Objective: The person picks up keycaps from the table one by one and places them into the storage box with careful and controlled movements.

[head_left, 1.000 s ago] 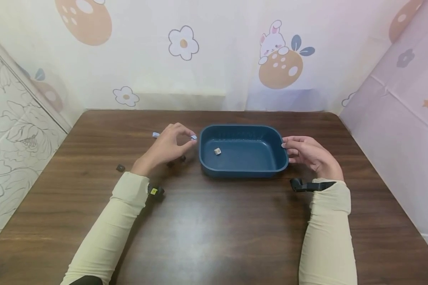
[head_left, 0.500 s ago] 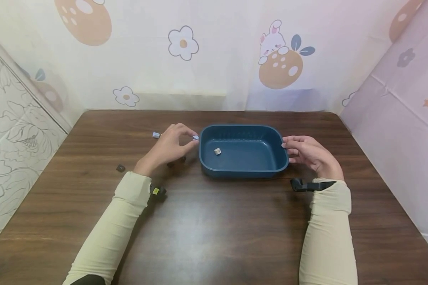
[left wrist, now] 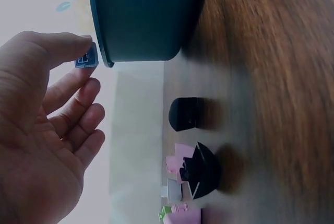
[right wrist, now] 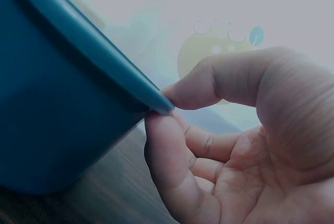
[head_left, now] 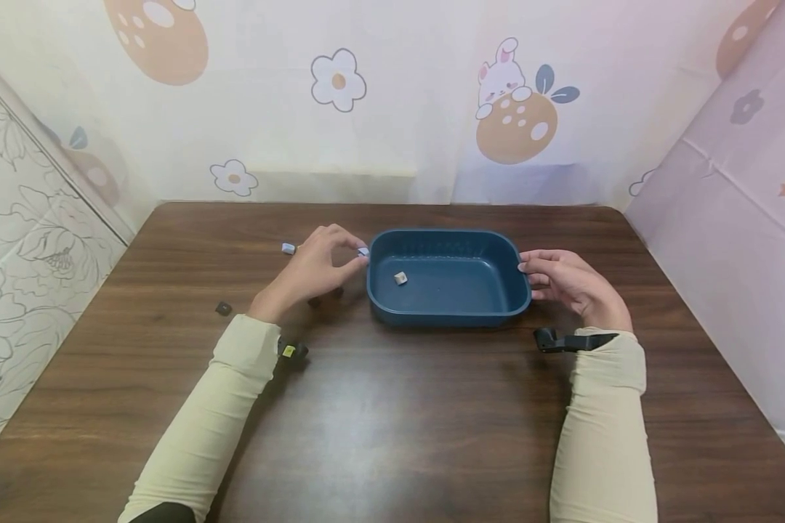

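Observation:
Between thumb and index finger my left hand (head_left: 314,270) pinches a small blue keycap (left wrist: 87,57). It is at the left rim of a dark blue rectangular bin (head_left: 450,317); whether it touches the rim I cannot tell. Inside the bin, towards its left side, lies one whitish keycap (head_left: 400,278). My right hand (head_left: 572,285) grips the bin's right rim, thumb on one side and fingers on the other, as the right wrist view shows closely.
On the table (head_left: 392,407), a light blue keycap (head_left: 288,248) and a black keycap (head_left: 223,309) lie left of the bin. Black keycaps (left wrist: 204,173) and a pink keycap (left wrist: 183,217) show below my left hand in its wrist view. A patterned curtain (head_left: 392,131) hangs behind.
My left hand has shifted slightly right, bringing the blue keycap up to the bin's left rim. The right hand and the bin have stayed in place.

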### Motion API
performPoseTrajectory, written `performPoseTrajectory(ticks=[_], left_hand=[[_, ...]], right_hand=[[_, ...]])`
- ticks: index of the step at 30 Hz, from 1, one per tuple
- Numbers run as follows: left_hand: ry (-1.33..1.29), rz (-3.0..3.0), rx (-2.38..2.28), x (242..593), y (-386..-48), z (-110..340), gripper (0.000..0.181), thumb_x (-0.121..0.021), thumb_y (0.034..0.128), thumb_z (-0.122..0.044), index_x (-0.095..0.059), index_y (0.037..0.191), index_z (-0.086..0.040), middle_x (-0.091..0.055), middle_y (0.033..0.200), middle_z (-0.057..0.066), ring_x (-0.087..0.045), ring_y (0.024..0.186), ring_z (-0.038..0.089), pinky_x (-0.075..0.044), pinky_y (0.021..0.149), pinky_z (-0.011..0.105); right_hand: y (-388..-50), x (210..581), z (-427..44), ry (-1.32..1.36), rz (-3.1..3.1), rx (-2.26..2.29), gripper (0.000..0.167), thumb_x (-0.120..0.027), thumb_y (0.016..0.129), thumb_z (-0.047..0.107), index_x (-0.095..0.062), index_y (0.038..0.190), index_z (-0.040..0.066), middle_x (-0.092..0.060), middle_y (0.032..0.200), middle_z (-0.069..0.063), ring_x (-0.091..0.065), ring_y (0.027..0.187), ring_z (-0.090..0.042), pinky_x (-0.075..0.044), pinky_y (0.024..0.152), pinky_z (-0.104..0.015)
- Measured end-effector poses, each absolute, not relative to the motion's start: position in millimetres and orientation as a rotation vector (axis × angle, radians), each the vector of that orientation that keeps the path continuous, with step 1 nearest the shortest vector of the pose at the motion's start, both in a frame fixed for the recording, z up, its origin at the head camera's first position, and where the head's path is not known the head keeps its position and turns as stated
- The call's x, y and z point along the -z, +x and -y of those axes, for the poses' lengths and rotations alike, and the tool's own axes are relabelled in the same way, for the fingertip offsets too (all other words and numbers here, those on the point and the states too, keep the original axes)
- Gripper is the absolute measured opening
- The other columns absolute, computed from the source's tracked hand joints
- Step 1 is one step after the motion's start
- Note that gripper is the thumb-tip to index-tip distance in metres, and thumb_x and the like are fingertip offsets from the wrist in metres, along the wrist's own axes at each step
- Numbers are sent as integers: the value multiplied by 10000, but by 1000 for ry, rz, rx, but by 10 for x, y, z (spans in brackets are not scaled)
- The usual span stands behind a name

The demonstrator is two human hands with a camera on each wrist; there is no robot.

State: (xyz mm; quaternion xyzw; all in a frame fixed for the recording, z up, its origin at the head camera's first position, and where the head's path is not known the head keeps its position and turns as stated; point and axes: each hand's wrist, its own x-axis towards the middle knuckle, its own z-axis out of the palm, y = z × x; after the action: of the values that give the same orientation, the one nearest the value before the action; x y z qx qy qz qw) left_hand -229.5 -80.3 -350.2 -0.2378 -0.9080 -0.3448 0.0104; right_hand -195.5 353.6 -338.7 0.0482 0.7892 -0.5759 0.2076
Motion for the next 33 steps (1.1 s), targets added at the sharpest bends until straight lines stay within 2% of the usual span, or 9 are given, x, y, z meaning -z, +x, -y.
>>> performPoseTrajectory(ticks=[18,33], left_hand=[[-788,2791,1106,3464,-2305,706,271,-734,998,-325,-766,1212,-163,-690,1256,20,-529,1277,244,-467,1105,488],[-788,2849,1084,3418,-2296,558,312,-733,997,-347,-749,1257,-174,-666,1284,21,-518,1284,225,-501,1092,478]], right_hand=[[-1954,3377,-3527,126,-2204,1599,531,-561,1092,179,-394,1534,-64,-733,967,177,-710,862,-4,-622,780,-220],[-1948,3374,-3536,125,-2182,1621,496,-570,1090,179,-424,1505,-50,-741,961,162,-712,843,-3,-624,771,-215]])
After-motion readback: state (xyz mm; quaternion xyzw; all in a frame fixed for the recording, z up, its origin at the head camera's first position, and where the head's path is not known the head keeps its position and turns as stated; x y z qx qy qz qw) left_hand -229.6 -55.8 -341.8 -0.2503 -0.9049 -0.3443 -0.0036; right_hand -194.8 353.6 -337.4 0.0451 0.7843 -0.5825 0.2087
